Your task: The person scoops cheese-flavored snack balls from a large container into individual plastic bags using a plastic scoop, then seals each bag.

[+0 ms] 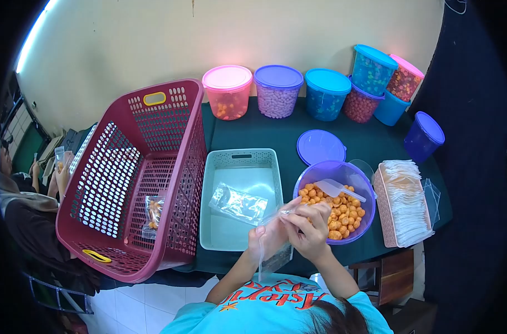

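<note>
Between my two hands is a clear plastic bag (278, 260), hanging down toward my shirt. My left hand (271, 235) is closed around one side of it, thumb raised. Fingers of my right hand (308, 224) pinch its upper edge. Just beyond my right hand stands a purple tub (368, 214) of round orange snacks (337, 214), with a translucent scoop (338, 189) lying on top of them. To the left, a pale green basket (209, 239) holds flat clear bags (238, 204).
A large maroon basket (193, 161) with one filled packet (153, 214) stands left. On the right, a pink basket (388, 222) holds stacked bags (405, 200). A purple lid (321, 147) lies behind the tub. Lidded tubs (278, 94) line the wall. Another person (33, 222) is far left.
</note>
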Motion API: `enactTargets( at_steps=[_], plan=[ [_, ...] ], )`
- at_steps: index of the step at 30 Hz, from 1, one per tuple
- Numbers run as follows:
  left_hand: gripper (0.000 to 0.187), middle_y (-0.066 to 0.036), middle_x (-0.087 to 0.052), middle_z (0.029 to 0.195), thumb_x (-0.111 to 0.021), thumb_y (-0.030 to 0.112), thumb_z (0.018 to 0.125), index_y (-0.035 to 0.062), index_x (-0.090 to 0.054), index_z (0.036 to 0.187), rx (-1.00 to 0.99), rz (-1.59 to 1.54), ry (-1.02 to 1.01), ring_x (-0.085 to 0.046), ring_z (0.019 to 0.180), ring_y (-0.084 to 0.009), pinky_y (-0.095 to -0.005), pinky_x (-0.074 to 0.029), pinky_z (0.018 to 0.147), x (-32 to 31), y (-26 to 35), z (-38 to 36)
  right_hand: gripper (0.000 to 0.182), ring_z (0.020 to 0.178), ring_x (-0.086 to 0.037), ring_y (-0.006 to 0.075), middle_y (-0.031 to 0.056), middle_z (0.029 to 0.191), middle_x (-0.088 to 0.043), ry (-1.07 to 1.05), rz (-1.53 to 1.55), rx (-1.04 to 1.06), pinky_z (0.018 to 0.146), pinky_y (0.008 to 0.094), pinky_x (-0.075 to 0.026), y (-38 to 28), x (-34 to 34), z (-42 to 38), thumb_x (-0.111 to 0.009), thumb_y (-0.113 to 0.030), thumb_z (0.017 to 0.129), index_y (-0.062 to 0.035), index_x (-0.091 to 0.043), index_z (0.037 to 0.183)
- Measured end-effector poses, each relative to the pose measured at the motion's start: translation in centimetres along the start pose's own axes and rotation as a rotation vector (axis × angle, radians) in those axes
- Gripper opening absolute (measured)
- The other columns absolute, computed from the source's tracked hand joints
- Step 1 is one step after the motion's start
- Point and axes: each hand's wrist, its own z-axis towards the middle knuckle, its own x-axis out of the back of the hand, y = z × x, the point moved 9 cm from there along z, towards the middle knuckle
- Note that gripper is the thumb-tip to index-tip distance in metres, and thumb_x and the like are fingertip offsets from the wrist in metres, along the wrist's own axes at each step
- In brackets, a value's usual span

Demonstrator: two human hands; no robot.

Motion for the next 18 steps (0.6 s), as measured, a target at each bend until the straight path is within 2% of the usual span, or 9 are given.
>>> enactTargets(
  at_steps=[5, 6, 7, 9, 10, 13, 14, 16, 18],
  plan=[
    [0.103, -0.016, -0.028, 0.128, -0.047, 0.061, 0.058, -0.0025, -0.013, 0.132, 0.004, 0.133, -0.080, -0.025, 0.122, -0.0248, -0.0365, -0.017, 0.101, 1.9, 0.2, 0.3, 0.014, 0.081, -0.049, 0.0179, 0.0008, 0.093, -0.058, -0.378, 0.095, -0.013, 0.075, 0.0332, -0.031, 0.5, -1.2, 2.1, -0.066, -0.008, 0.065, -0.0098, -0.056, 0.076],
    [0.104, -0.016, -0.029, 0.128, -0.051, 0.059, 0.056, -0.0027, -0.014, 0.132, 0.029, 0.182, -0.147, -0.028, 0.121, -0.0250, -0.0366, -0.019, 0.100, 2.3, 0.2, 0.2, 0.015, 0.085, -0.048, 0.0170, -0.0004, 0.087, -0.056, -0.469, 0.127, 0.000, 0.077, 0.0339, -0.029, 0.2, -1.7, 2.1, -0.062, -0.008, 0.069, -0.0076, -0.056, 0.083],
    [0.104, -0.016, -0.029, 0.128, -0.051, 0.059, 0.056, -0.0027, -0.014, 0.132, 0.033, 0.182, -0.144, -0.028, 0.121, -0.0250, -0.0366, -0.019, 0.100, 2.9, 0.5, 0.0, 0.015, 0.085, -0.048, 0.0170, -0.0004, 0.087, -0.056, -0.469, 0.130, -0.005, 0.077, 0.0339, -0.029, 0.2, -1.5, 2.2, -0.062, -0.008, 0.069, -0.0076, -0.056, 0.083],
    [0.105, -0.016, -0.031, 0.127, -0.059, 0.054, 0.054, -0.0030, -0.017, 0.131, 0.114, 0.277, -0.173, -0.033, 0.118, -0.0249, -0.0370, -0.024, 0.098, 3.8, 0.5, -0.2, 0.017, 0.091, -0.047, 0.0181, 0.0004, 0.093, -0.056, -0.722, 0.214, -0.048, 0.079, 0.0346, -0.027, 0.0, -2.9, 1.1, -0.059, -0.007, 0.071, -0.0083, -0.054, 0.088],
    [0.098, -0.014, -0.037, 0.121, -0.068, 0.041, 0.055, -0.0031, -0.022, 0.130, 0.093, 0.243, -0.186, -0.040, 0.112, -0.0236, -0.0366, -0.030, 0.094, 4.0, 1.0, -0.1, 0.017, 0.091, -0.047, 0.0181, 0.0004, 0.093, -0.056, -0.723, 0.216, -0.050, 0.079, 0.0346, -0.027, -0.1, -2.6, 1.1, -0.059, -0.007, 0.071, -0.0083, -0.054, 0.088],
    [0.097, -0.014, -0.046, 0.114, -0.073, 0.034, 0.053, -0.0053, -0.025, 0.128, 0.159, 0.385, -0.138, -0.044, 0.109, -0.0228, -0.0348, -0.032, 0.092, 5.7, 1.2, -0.4, 0.019, 0.095, -0.045, 0.0187, 0.0010, 0.100, -0.056, -0.804, 0.259, -0.068, 0.080, 0.0353, -0.026, -0.1, -2.0, 0.7, -0.057, -0.007, 0.073, -0.0089, -0.052, 0.091],
    [0.083, -0.009, -0.047, 0.110, -0.073, 0.019, 0.059, -0.0040, -0.031, 0.126, 0.096, 0.306, -0.229, -0.046, 0.105, -0.0205, -0.0351, -0.035, 0.092, 5.1, 1.3, -0.7, 0.022, 0.097, -0.045, 0.0193, 0.0019, 0.103, -0.055, -0.801, 0.246, -0.031, 0.081, 0.0353, -0.026, -0.3, -1.7, 0.5, -0.057, -0.007, 0.072, -0.0090, -0.052, 0.093],
    [0.082, -0.009, -0.046, 0.110, -0.073, 0.020, 0.058, -0.0039, -0.032, 0.125, 0.092, 0.311, -0.238, -0.045, 0.106, -0.0205, -0.0351, -0.034, 0.093, 4.5, 0.7, -0.7, 0.024, 0.098, -0.045, 0.0198, 0.0028, 0.106, -0.055, -0.800, 0.222, -0.006, 0.083, 0.0352, -0.027, -0.2, -0.7, 0.7, -0.058, -0.007, 0.072, -0.0091, -0.052, 0.095],
    [0.081, -0.010, -0.044, 0.113, -0.075, 0.020, 0.056, -0.0023, -0.035, 0.124, 0.056, 0.424, -0.216, -0.044, 0.108, -0.0209, -0.0348, -0.032, 0.095, 4.5, 0.9, -0.7, 0.029, 0.102, -0.045, 0.0215, 0.0047, 0.110, -0.053, -0.645, 0.258, -0.109, 0.086, 0.0360, -0.027, 1.5, 1.5, 2.7, -0.059, -0.008, 0.070, -0.0089, -0.052, 0.098]
  ],
)
